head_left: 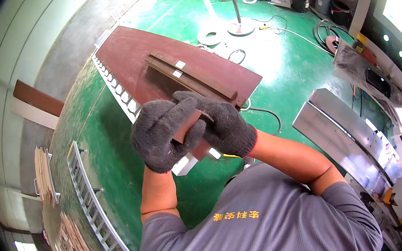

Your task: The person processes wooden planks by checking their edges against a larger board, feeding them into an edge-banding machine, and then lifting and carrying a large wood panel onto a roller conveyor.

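Observation:
Both my hands wear dark grey knitted gloves and meet in front of my chest. Between them shows a short reddish-brown flat piece (190, 125), mostly hidden by the fingers. My left hand (163, 136) is closed around its left side. From the other side my right hand (229, 128) grips it, fingers bent and touching the left glove. Beyond the hands, a large reddish-brown panel (124, 49) reaches away from me. Two long dark brown strips (190, 79) lie on it side by side, with small white labels (180, 64) nearby.
A row of white rollers (115, 86) runs along the panel's left edge. A standing fan (240, 26) is beyond it, with hoses on the green floor. Metal machinery (344, 130) occupies the right side. At left stand a metal roller rack (93, 209) and stacked thin boards (75, 246).

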Demonstrator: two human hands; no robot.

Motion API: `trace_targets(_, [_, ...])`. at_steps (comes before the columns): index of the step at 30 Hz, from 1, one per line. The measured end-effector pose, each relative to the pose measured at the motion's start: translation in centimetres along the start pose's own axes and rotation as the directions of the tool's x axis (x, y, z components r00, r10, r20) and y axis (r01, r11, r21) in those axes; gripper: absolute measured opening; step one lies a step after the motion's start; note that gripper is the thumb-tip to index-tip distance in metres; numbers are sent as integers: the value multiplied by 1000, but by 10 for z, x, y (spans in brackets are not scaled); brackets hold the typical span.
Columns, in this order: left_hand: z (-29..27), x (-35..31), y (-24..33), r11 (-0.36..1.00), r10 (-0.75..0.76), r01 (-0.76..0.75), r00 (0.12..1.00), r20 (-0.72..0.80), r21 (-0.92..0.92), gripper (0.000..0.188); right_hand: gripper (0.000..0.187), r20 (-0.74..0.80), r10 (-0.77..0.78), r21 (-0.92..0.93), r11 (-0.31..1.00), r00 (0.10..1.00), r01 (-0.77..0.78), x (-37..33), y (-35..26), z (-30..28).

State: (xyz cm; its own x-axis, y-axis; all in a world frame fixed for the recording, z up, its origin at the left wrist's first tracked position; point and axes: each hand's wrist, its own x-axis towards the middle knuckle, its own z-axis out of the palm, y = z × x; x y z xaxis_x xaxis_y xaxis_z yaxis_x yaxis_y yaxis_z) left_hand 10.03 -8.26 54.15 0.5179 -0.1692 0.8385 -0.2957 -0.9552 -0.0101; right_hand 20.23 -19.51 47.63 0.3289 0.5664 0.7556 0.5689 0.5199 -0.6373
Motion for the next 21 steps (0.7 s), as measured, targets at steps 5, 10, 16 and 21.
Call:
trace_targets(5, [10, -5, -2, 1000, 16, -16, 1000, 23, -6, 33, 58, 41, 161, 57, 985, 986, -164, -2, -9, -9])
trace_targets(10, [17, -4, -2, 999, 42, -42, 999, -32, 1, 27, 53, 9, -1, -21, 1000, 1000, 1, -9, 5, -13])
trace_targets(16, [13, -3, -2, 999, 39, -39, 999, -17, 1, 27, 49, 64, 118, 13, 993, 991, -119, -10, 4, -12])
trace_targets(21, [20, -1, 1, 999, 15, -15, 1000, 9, -46, 27, 54, 1, 95, -57, 994, 996, -95, -13, 2, -12])
